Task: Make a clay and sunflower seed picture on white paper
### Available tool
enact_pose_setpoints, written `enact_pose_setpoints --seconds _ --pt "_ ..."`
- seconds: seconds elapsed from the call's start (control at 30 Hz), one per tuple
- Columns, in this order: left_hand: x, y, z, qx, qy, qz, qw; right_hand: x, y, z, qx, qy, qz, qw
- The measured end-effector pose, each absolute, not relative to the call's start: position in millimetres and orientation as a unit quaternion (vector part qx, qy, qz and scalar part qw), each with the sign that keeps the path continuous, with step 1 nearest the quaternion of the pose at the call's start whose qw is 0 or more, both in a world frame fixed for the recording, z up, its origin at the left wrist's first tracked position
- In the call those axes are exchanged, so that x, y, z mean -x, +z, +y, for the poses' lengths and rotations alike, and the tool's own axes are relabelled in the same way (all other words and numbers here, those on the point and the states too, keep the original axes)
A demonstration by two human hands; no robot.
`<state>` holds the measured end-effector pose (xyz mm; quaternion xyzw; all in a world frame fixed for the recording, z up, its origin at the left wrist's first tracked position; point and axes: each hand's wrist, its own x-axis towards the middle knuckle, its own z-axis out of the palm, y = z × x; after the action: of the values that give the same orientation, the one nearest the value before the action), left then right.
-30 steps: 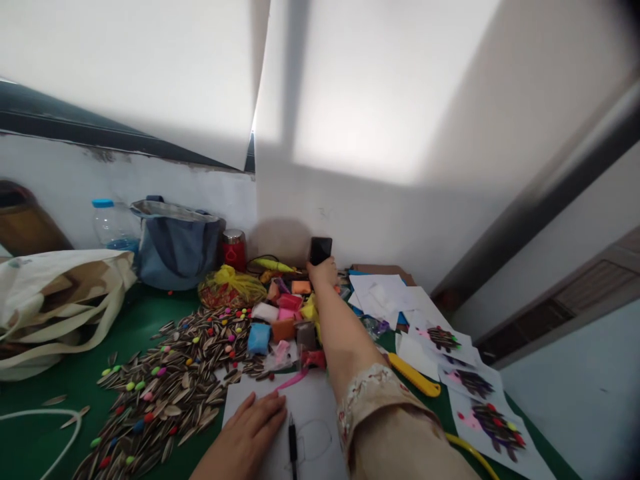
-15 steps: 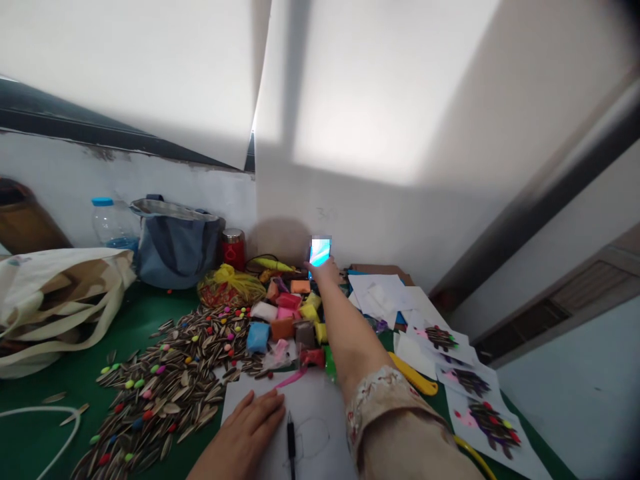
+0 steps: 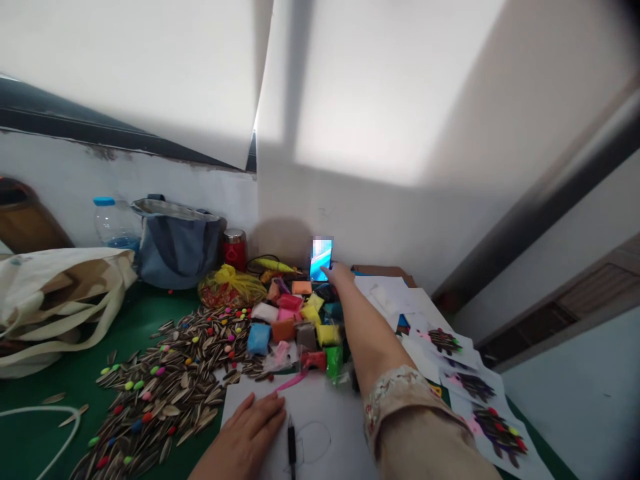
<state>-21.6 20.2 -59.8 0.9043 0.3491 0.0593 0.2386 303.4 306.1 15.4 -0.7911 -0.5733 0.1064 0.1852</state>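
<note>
My right hand reaches far forward to a phone that stands upright against the wall with its screen lit; my fingertips touch its lower right edge. I cannot make out whether the fingers are apart or curled. My left hand lies flat and open on a white sheet of paper near the table's front edge. A black pen lies on that sheet just right of the left hand. Between the two hands sits a cluster of coloured clay blocks.
A heap of striped sunflower seeds with coloured beads covers the green table. At the back stand a blue bag, a water bottle, a red jar and a yellow mesh bag. A cream tote lies left; seed pictures lie right.
The phone's screen has lit up. My right arm has swung to the right, and the hand now touches the phone's right side. The left hand has stayed put.
</note>
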Motion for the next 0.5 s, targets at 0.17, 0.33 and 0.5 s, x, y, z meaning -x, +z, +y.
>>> enact_pose_setpoints --seconds 0.17,0.33,0.5 --pt "21.0 -54.2 18.5 -0.904 0.067 0.35 0.235 -309.7 13.1 310.9 0.777 0.12 -0.588 0.19" --pt "20.2 -50.6 17.2 -0.904 0.055 0.358 0.226 -312.6 14.2 307.0 0.752 0.129 -0.615 0.201" --pt "21.5 -57.1 18.1 -0.909 0.054 0.348 0.221 -313.2 11.3 305.8 0.744 0.126 -0.622 0.208"
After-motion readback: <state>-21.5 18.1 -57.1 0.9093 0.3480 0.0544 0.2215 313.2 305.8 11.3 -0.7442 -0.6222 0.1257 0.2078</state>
